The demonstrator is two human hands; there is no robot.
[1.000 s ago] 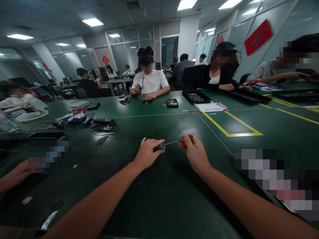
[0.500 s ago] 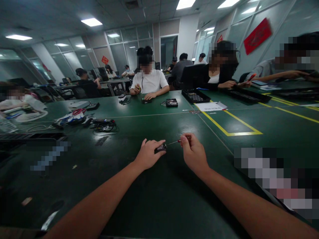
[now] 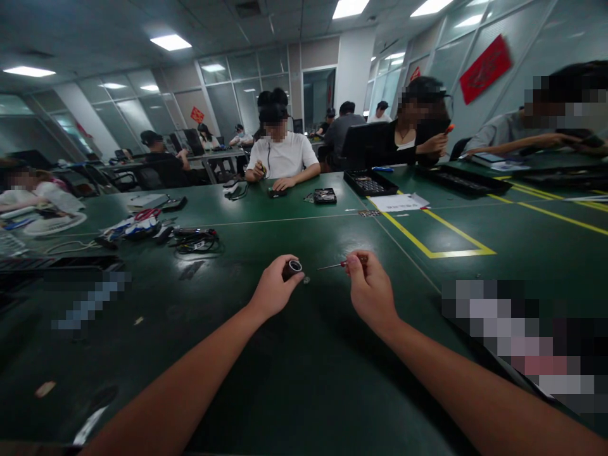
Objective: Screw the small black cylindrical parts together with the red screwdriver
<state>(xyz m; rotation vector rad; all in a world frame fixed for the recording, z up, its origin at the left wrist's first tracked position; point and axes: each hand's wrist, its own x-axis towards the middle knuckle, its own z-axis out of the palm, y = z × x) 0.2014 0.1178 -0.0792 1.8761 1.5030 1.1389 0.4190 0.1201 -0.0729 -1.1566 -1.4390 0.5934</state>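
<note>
My left hand (image 3: 273,288) grips a small dark cylinder (image 3: 293,268) with a pale ring around its open end, which faces right and up toward me. Just below that end, a small clear or greyish piece (image 3: 306,280) lies on the green tabletop (image 3: 304,380). In my right hand (image 3: 370,285) is a screwdriver (image 3: 332,265), held between thumb and fingers. Its thin metal shaft points left, with the tip apart from the cylinder. My right fingers cover most of the handle.
Bundled black cables (image 3: 194,240) and a pile of tangled leads (image 3: 137,225) lie to the left. A black parts tray (image 3: 370,183) and a white paper sheet (image 3: 398,202) are farther back. Across the table a person in a white shirt (image 3: 285,155) works. Yellow tape (image 3: 460,254) marks the right side.
My left hand has drawn left and turned the cylinder's open end up, away from the screwdriver tip. A small piece now shows on the table below it. My right hand has barely moved.
</note>
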